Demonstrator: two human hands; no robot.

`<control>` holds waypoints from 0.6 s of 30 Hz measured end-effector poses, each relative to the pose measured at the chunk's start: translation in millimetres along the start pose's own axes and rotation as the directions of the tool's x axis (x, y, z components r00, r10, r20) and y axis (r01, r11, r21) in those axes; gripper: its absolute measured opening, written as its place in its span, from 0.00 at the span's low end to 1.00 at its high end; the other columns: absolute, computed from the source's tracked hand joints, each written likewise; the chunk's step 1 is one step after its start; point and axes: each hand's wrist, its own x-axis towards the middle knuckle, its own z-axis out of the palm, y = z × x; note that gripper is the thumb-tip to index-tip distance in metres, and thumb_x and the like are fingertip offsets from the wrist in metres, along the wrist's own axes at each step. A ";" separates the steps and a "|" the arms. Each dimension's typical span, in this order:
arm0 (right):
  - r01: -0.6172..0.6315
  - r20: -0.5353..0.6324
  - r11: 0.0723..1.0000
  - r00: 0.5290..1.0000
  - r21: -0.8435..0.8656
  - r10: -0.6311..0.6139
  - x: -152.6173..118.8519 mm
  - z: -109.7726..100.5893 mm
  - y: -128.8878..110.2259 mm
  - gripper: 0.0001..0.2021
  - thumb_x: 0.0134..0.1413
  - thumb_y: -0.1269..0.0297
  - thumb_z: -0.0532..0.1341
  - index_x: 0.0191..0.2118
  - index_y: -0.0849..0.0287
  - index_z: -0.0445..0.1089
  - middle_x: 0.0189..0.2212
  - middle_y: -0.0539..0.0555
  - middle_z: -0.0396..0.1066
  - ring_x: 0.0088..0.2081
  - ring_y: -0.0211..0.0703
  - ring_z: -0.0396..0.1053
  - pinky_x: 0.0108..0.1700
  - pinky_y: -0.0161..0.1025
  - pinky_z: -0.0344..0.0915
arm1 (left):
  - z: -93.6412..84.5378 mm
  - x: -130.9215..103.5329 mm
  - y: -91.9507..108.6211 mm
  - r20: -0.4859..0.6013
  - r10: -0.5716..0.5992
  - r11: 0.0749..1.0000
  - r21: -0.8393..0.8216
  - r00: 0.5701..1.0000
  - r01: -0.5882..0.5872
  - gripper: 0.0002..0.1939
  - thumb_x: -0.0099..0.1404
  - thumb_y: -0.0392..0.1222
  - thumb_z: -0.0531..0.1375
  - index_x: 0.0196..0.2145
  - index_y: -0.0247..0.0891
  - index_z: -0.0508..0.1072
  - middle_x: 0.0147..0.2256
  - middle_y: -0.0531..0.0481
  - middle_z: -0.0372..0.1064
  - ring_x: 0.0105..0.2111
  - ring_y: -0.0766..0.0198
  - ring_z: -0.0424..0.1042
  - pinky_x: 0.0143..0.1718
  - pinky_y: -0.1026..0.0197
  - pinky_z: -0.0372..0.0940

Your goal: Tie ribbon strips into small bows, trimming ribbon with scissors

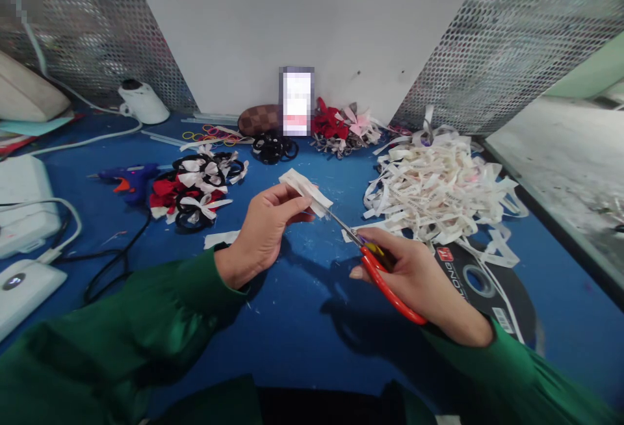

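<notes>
Pinched between the thumb and fingers of my left hand (pixel 266 223) is a piece of white ribbon (pixel 307 188), held above the blue table. My right hand (pixel 414 269) grips a pair of scissors (pixel 385 285) with red and yellow handles. The scissor blades point up and left, and their tips reach the ribbon's lower edge by my left fingertips; whether they are cutting into it I cannot tell. Another white strip (pixel 221 239) lies on the table beside my left wrist. A further strip lies partly behind the scissors.
A heap of white ribbon (pixel 439 184) lies at the right, partly over a black spool (pixel 511 275). At the left are a blue glue gun (pixel 129 181) and bow hair ties (pixel 195 184). A phone (pixel 297 101) stands against the back wall, beside red and pink bows (pixel 341 123).
</notes>
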 end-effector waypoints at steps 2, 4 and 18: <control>-0.002 -0.001 1.000 1.000 -0.002 0.002 0.2 -0.1 -0.8 0.21 0.52 0.54 0.70 0.50 0.55 0.73 0.29 0.47 0.71 0.30 0.39 0.65 0.35 0.34 0.64 | -0.6 0.4 -0.7 -0.009 0.005 1.000 0.011 1.000 -0.005 0.09 0.54 0.39 0.71 0.34 0.37 0.82 0.34 0.49 0.77 0.32 0.64 0.73 0.36 0.61 0.70; -0.005 0.001 1.000 1.000 -0.002 0.005 0.0 0.0 -1.4 0.21 0.52 0.54 0.70 0.50 0.55 0.73 0.29 0.47 0.71 0.30 0.39 0.65 0.35 0.35 0.64 | -1.0 0.7 -1.3 -0.010 0.005 1.000 0.016 1.000 -0.005 0.10 0.53 0.39 0.72 0.36 0.37 0.83 0.34 0.49 0.77 0.32 0.65 0.73 0.36 0.62 0.70; 0.001 0.040 1.000 0.999 0.024 -0.002 -0.4 4.6 2.0 0.21 0.54 0.52 0.68 0.51 0.54 0.71 0.34 0.49 0.73 0.33 0.41 0.67 0.37 0.36 0.66 | 2.4 -2.4 -4.5 0.021 -0.033 0.999 0.000 0.999 0.033 0.14 0.51 0.38 0.73 0.38 0.38 0.83 0.34 0.49 0.76 0.34 0.65 0.73 0.36 0.63 0.71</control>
